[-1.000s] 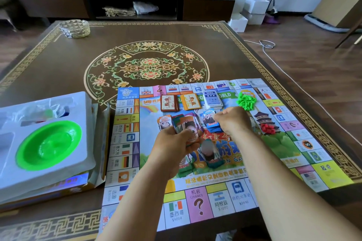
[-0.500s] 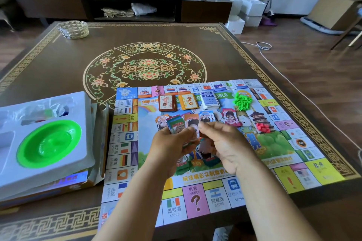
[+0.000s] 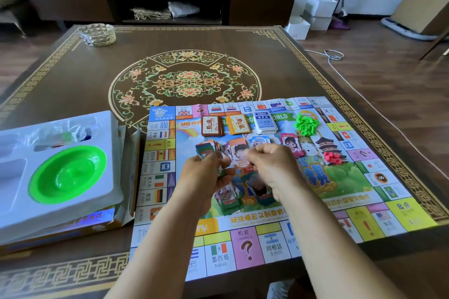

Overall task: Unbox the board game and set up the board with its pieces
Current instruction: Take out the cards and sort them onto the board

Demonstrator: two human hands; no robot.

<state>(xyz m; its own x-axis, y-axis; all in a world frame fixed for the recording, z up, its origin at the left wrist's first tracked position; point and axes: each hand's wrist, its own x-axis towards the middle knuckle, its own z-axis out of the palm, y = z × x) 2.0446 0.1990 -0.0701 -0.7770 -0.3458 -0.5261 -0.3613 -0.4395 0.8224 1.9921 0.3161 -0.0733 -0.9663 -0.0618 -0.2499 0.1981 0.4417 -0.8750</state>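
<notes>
1. Sorting of the play money is under way: your left hand (image 3: pixel 206 175) grips a fanned wad of colourful paper play-money notes (image 3: pixel 206 150) over the middle of the printed paper game board (image 3: pixel 243 245), which lies flat on the dark patterned wooden table (image 3: pixel 97 75).
2. Note the change: a second ago your right hand (image 3: pixel 269 165) was out near the far right of the board; it has since come back beside the left hand, fingers curled and pinching at the next note (the pinch itself is blurred).
3. Check the result: a pink note with a cartoon face (image 3: pixel 291 144) now lies on the board where the hand was, beside a blue note (image 3: pixel 261 141). The money is being dealt into piles by colour, and this pile appears done.
4. Confirm the finished items along the far edge: brown card deck (image 3: pixel 211 125), orange card deck (image 3: pixel 239 124), blue-white card deck (image 3: pixel 265 123), heap of small green plastic houses (image 3: pixel 306 124), and small red plastic pieces (image 3: pixel 332 158).
5. Leave the white plastic box tray (image 3: pixel 60 206) with its green plastic bowl (image 3: pixel 68 175) at the left; it still holds bagged pieces.
</notes>
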